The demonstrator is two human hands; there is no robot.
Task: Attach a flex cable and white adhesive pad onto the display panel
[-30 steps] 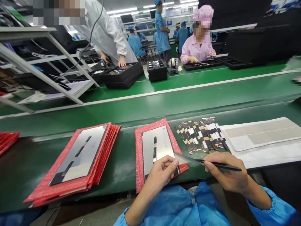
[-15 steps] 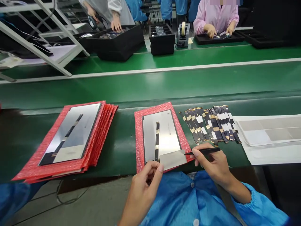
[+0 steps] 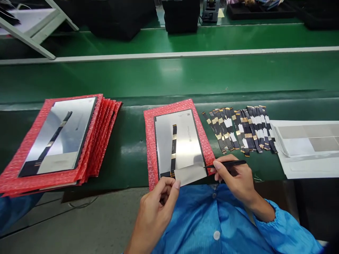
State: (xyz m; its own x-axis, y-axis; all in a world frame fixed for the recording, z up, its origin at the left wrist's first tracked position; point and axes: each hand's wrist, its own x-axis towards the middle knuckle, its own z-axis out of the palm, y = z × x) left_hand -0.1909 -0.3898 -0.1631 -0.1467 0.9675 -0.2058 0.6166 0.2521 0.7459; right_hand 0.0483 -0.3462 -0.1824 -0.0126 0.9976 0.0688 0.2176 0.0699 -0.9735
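Observation:
In front of me a display panel [image 3: 185, 141] with a silvery back lies on a red bubble-wrap sheet [image 3: 149, 141]. A black flex cable [image 3: 173, 148] runs lengthwise along the panel. Over the panel's near edge is a grey adhesive strip [image 3: 191, 174]. My left hand [image 3: 159, 208] pinches the strip's left corner between thumb and fingers. Black tweezers [image 3: 231, 163] are gripped in my right hand [image 3: 235, 180], their tips at the strip's upper right corner. Whether the strip touches the panel along its length I cannot tell.
Left stands a stack of red bubble-wrap sheets [image 3: 99, 148] topped by another panel [image 3: 63, 137] with its cable. Several loose flex cables [image 3: 238, 130] lie to the right, beside white sheets [image 3: 299, 165] bearing grey strips. Beyond the green bench [image 3: 169, 76] are black trays [image 3: 181, 17] and a tape dispenser [image 3: 210, 12].
The view has tilted downward, so the co-workers across the bench are mostly out of sight. Both hands keep their hold, and the strip's right end with the tweezers sits slightly farther left over the panel.

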